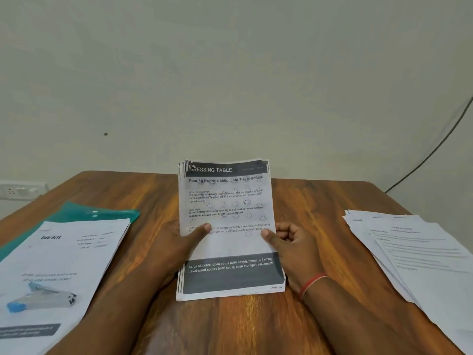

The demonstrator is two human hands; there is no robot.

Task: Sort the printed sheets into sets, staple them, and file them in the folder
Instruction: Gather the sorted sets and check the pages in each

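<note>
- Left hand (179, 242) grips the left edge of the held set (230, 201), thumb across the printed front, fingers behind and out of sight.
- Right hand (289, 242) pinches the right edge, thumb on the front, fingers curled beside it.
- The set stands centred between the hands, its bottom edge on the table (230, 326), its long axis rising and tilting away from the person.
- The stapler (42, 298) lies well to the left, nearer the left hand, on top of a second pile (64, 252).
- That pile covers most of the green folder (97, 213), so in my judgement filing needs it shifted first.
- Loose sheets (422, 252) lie fanned out well apart on the right.
- Nothing stands between the hands and the stapler.
</note>
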